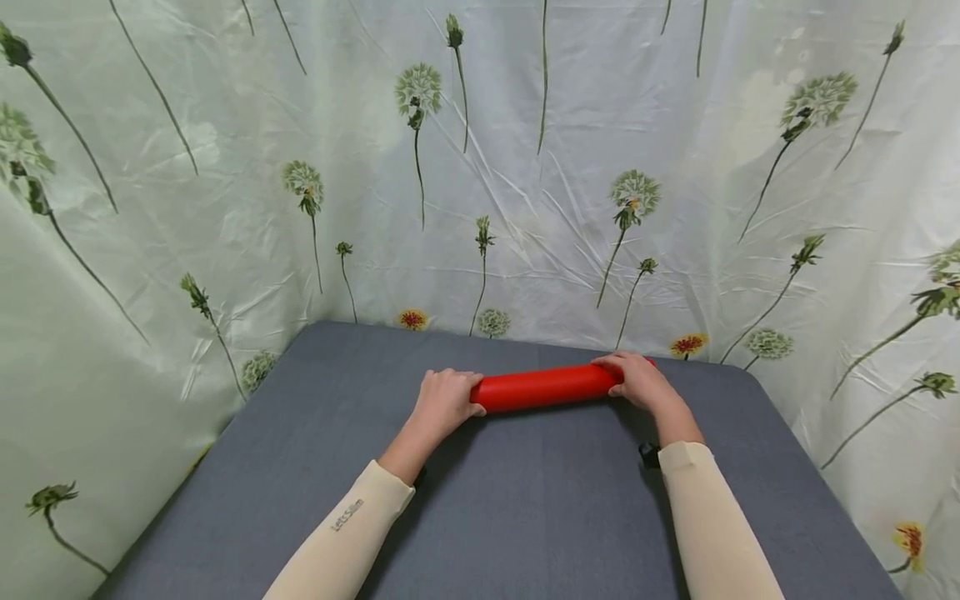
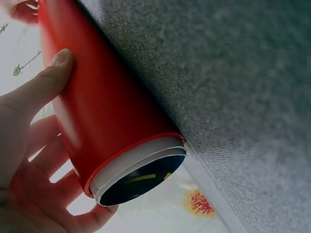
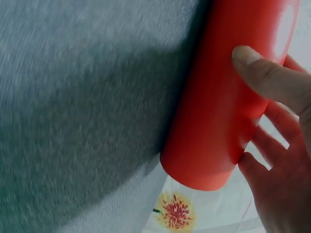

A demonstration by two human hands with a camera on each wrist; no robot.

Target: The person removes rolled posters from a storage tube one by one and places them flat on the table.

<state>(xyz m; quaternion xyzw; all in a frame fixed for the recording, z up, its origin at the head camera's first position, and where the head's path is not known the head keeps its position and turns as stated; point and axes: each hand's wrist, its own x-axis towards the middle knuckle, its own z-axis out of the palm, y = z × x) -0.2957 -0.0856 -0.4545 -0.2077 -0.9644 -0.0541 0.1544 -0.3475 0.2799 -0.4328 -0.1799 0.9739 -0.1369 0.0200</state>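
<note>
A smooth red roll lies lengthwise across the grey-topped table, towards its far edge. Around its left end, my left hand holds it, thumb on the near side and fingers over the far side. My right hand grips the other end in the same way. In the left wrist view, the roll's open end shows white layers round a dark inside with a yellow mark. Its right end, in the right wrist view, has a plain red edge; the inside there is hidden.
Behind the table hangs a pale curtain printed with dandelions, and it runs along the left and right sides too. A small black wrist fitting shows beside the right sleeve.
</note>
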